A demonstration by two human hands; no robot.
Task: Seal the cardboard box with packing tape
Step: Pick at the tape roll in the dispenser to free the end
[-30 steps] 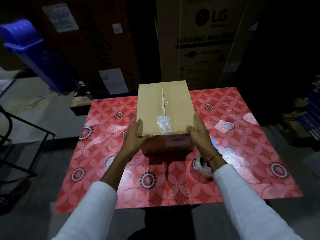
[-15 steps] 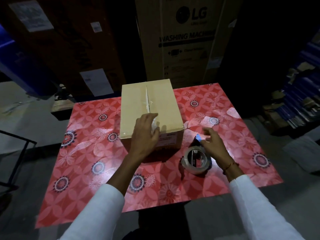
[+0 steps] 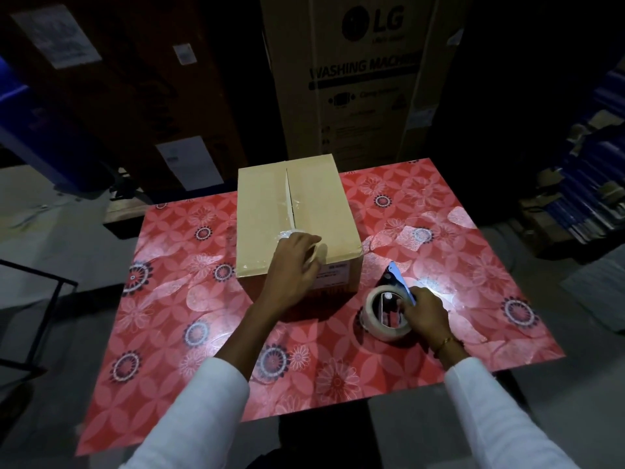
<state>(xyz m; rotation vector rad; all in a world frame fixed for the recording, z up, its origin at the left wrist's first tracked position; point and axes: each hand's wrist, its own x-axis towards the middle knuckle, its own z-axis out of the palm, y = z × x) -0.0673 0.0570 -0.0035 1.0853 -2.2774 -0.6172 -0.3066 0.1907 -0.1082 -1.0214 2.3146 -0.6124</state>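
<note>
A closed tan cardboard box (image 3: pixel 263 211) stands on the red flowered table (image 3: pixel 176 326), its top flaps meeting along a centre seam with a strip of clear tape near the front. My left hand (image 3: pixel 292 265) lies flat over the box's front top edge, covering the crumpled tape end. To the right of the box a tape dispenser with a clear tape roll (image 3: pixel 380 319) and a blue handle rests on the table. My right hand (image 3: pixel 424 313) curls its fingers around the dispenser's handle and roll.
A tall LG washing machine carton (image 3: pixel 365 79) and dark brown cartons (image 3: pixel 111 89) stand behind the table. A black metal frame (image 3: pixel 44 319) is at the left. Stacked flattened boxes (image 3: pixel 588 184) lie at the right. Grey floor surrounds the table.
Both hands held the box's front corners a second ago. My right hand left the box, reached down to the tape dispenser and closed on it. My left hand slid onto the front seam.
</note>
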